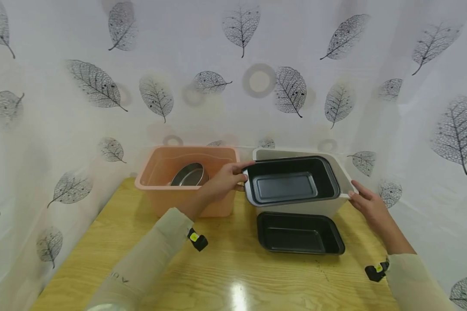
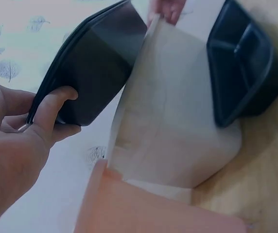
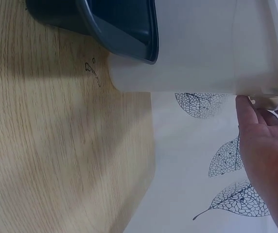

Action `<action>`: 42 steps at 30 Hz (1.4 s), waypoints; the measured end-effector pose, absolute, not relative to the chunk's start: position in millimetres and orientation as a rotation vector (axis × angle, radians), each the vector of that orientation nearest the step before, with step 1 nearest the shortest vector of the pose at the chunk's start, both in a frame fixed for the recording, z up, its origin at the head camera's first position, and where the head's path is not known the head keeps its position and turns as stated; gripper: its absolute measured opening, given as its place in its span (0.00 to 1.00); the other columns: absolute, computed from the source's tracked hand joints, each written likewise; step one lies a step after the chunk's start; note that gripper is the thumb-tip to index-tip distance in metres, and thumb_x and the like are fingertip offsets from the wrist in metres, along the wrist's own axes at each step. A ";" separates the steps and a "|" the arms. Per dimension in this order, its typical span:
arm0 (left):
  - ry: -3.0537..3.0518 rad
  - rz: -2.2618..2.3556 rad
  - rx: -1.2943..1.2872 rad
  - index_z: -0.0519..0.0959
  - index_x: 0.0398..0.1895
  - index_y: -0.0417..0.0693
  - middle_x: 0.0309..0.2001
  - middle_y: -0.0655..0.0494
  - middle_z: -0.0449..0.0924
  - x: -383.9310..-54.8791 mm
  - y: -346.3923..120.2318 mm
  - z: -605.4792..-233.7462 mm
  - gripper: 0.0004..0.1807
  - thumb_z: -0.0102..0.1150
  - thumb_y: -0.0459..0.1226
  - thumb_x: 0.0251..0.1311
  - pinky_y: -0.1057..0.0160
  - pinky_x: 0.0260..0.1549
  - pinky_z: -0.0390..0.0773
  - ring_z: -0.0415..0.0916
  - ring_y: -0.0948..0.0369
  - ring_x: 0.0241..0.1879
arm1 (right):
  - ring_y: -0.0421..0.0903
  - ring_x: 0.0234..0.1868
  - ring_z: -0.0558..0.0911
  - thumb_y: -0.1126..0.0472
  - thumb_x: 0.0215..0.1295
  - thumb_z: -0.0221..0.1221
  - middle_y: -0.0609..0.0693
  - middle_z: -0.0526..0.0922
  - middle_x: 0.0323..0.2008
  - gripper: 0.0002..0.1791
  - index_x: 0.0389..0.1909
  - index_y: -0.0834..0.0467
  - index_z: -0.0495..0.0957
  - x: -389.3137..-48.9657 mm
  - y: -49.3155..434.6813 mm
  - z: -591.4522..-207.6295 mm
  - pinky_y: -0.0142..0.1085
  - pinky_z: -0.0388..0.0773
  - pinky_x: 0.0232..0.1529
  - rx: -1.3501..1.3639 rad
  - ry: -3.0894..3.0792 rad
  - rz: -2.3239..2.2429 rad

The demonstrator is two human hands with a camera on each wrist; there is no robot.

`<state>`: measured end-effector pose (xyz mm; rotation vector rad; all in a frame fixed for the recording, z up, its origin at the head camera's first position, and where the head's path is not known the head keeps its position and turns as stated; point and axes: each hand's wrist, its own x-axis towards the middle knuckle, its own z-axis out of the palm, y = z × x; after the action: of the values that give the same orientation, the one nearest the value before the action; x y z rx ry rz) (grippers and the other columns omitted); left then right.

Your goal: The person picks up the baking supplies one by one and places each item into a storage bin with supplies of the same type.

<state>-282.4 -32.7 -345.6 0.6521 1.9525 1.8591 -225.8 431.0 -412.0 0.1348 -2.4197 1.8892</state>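
My left hand (image 1: 226,179) pinches the left end of a dark loaf pan (image 1: 286,186), which is held tilted over the mouth of a white plastic bin (image 1: 299,208). In the left wrist view its edge looks layered, so a second pan may be nested with it; I cannot tell. At the bin's right end, my right hand (image 1: 369,205) grips the rim, with fingers curled around the corner in the right wrist view. Another dark loaf pan (image 1: 299,235) lies on the table in front of the bin. What the bin holds is hidden by the raised pan.
A peach plastic bin (image 1: 194,201) stands to the left of the white one, with a round metal cake tin (image 1: 190,175) leaning inside. Both bins are on a wooden table (image 1: 233,272). Behind hangs a white curtain (image 1: 202,43) with a leaf print.
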 end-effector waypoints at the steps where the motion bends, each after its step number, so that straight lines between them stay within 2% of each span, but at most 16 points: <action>1: 1.965 1.850 0.656 0.66 0.75 0.53 0.30 0.57 0.62 -286.1 -31.1 -343.5 0.30 0.48 0.27 0.73 0.64 0.33 0.81 0.60 0.62 0.27 | 0.16 0.47 0.75 0.56 0.79 0.51 0.80 0.35 0.74 0.40 0.78 0.68 0.41 -225.5 431.3 -412.3 0.14 0.74 0.50 0.135 -2.421 1.890; 3: 1.972 1.843 0.673 0.66 0.76 0.53 0.24 0.58 0.55 -293.7 -28.1 -341.1 0.30 0.48 0.27 0.73 0.62 0.30 0.75 0.57 0.62 0.24 | 0.16 0.48 0.75 0.56 0.79 0.52 0.80 0.35 0.74 0.41 0.78 0.68 0.41 -225.2 432.1 -412.7 0.14 0.74 0.50 0.132 -2.425 1.888; 6: 1.967 1.846 0.698 0.65 0.76 0.53 0.20 0.60 0.52 -304.8 -23.6 -340.0 0.30 0.47 0.27 0.73 0.59 0.29 0.70 0.52 0.62 0.20 | 0.16 0.48 0.74 0.56 0.79 0.52 0.79 0.35 0.74 0.40 0.79 0.68 0.41 -225.0 432.9 -412.8 0.14 0.74 0.49 0.135 -2.440 1.874; 9: 1.989 1.828 0.729 0.64 0.77 0.55 0.21 0.59 0.54 -314.6 -19.8 -340.1 0.30 0.46 0.28 0.74 0.60 0.30 0.75 0.54 0.61 0.19 | 0.15 0.48 0.74 0.56 0.79 0.51 0.79 0.36 0.75 0.40 0.79 0.67 0.41 -225.2 433.3 -412.6 0.14 0.74 0.49 0.134 -2.459 1.851; 13: 2.027 1.792 0.774 0.64 0.77 0.56 0.29 0.54 0.62 -323.6 -15.5 -337.4 0.29 0.46 0.29 0.75 0.63 0.36 0.83 0.67 0.59 0.25 | 0.15 0.47 0.74 0.55 0.79 0.51 0.79 0.37 0.75 0.40 0.79 0.67 0.41 -225.5 433.6 -412.3 0.13 0.74 0.49 0.129 -2.480 1.823; 17: 2.063 1.753 0.799 0.64 0.77 0.57 0.38 0.49 0.66 -331.3 -9.2 -331.8 0.29 0.45 0.31 0.76 0.58 0.44 0.87 0.72 0.58 0.34 | 0.15 0.47 0.74 0.56 0.79 0.51 0.79 0.38 0.74 0.40 0.79 0.66 0.40 -225.4 433.5 -412.4 0.13 0.74 0.49 0.132 -2.479 1.823; 19: 2.058 1.748 0.787 0.64 0.77 0.57 0.44 0.50 0.70 -336.4 -4.8 -330.1 0.29 0.45 0.30 0.76 0.56 0.45 0.87 0.71 0.57 0.36 | 0.15 0.48 0.74 0.56 0.79 0.51 0.79 0.38 0.74 0.40 0.79 0.67 0.40 -225.3 433.1 -412.1 0.14 0.74 0.49 0.135 -2.465 1.844; 24: 2.071 1.709 0.739 0.63 0.77 0.57 0.52 0.49 0.69 -352.1 6.8 -326.8 0.29 0.45 0.30 0.76 0.55 0.47 0.85 0.67 0.57 0.35 | 0.18 0.48 0.77 0.57 0.78 0.52 0.79 0.35 0.74 0.41 0.79 0.67 0.40 -224.9 432.4 -409.3 0.15 0.75 0.50 0.135 -2.396 1.943; 26: 2.079 1.690 0.724 0.63 0.78 0.56 0.56 0.47 0.68 -359.4 11.4 -325.7 0.30 0.45 0.30 0.75 0.56 0.47 0.84 0.64 0.58 0.33 | 0.18 0.48 0.77 0.57 0.78 0.53 0.79 0.35 0.74 0.41 0.79 0.67 0.40 -224.7 432.8 -407.7 0.15 0.75 0.50 0.135 -2.389 1.946; 30: 2.049 1.701 0.695 0.63 0.77 0.54 0.72 0.49 0.61 -371.2 20.3 -325.9 0.31 0.46 0.28 0.74 0.55 0.50 0.84 0.68 0.61 0.35 | 0.17 0.48 0.75 0.56 0.79 0.52 0.79 0.35 0.74 0.41 0.79 0.67 0.40 -224.7 433.8 -406.7 0.15 0.75 0.50 0.140 -2.394 1.932; 34: 2.057 1.668 0.716 0.63 0.77 0.55 0.76 0.46 0.58 -379.3 28.2 -329.8 0.31 0.46 0.28 0.74 0.54 0.50 0.82 0.68 0.61 0.33 | 0.18 0.48 0.76 0.58 0.79 0.52 0.80 0.34 0.74 0.41 0.78 0.68 0.39 -225.6 433.5 -408.9 0.15 0.75 0.51 0.143 -2.355 1.978; 36: 2.090 1.629 0.735 0.62 0.78 0.55 0.75 0.46 0.58 -381.6 31.0 -332.5 0.31 0.46 0.29 0.73 0.55 0.46 0.81 0.62 0.61 0.26 | 0.18 0.49 0.76 0.59 0.79 0.52 0.80 0.34 0.74 0.41 0.78 0.68 0.39 -226.1 433.0 -410.1 0.15 0.75 0.51 0.151 -2.347 1.986; 38: 2.113 1.597 0.745 0.62 0.78 0.55 0.70 0.47 0.64 -384.5 33.0 -337.3 0.32 0.46 0.29 0.73 0.58 0.41 0.79 0.57 0.63 0.22 | 0.19 0.50 0.76 0.59 0.79 0.51 0.80 0.33 0.74 0.41 0.78 0.69 0.38 -226.4 432.5 -411.2 0.15 0.75 0.52 0.168 -2.338 2.002; 40: 2.113 1.585 0.746 0.62 0.78 0.55 0.50 0.49 0.73 -387.5 34.7 -343.1 0.32 0.46 0.28 0.73 0.61 0.34 0.75 0.53 0.64 0.18 | 0.19 0.51 0.75 0.60 0.79 0.51 0.79 0.32 0.74 0.41 0.78 0.70 0.37 -226.3 432.2 -411.8 0.15 0.74 0.52 0.188 -2.335 2.014; 41: 2.116 1.578 0.750 0.61 0.78 0.54 0.39 0.51 0.71 -388.8 35.4 -346.0 0.32 0.45 0.28 0.72 0.62 0.30 0.73 0.51 0.64 0.17 | 0.19 0.51 0.75 0.60 0.79 0.51 0.79 0.31 0.74 0.41 0.78 0.70 0.37 -226.3 432.0 -411.9 0.15 0.74 0.52 0.189 -2.334 2.018; 42: 2.110 1.582 0.750 0.61 0.78 0.53 0.37 0.54 0.68 -390.0 36.3 -348.9 0.32 0.45 0.27 0.72 0.63 0.28 0.71 0.51 0.64 0.16 | 0.19 0.52 0.75 0.59 0.79 0.51 0.79 0.31 0.74 0.41 0.78 0.70 0.37 -226.1 431.9 -412.1 0.15 0.74 0.52 0.194 -2.339 2.014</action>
<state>-390.0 36.3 -348.9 0.7498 2.1098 1.5821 -226.1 431.9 -412.1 0.1937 -2.3393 2.0139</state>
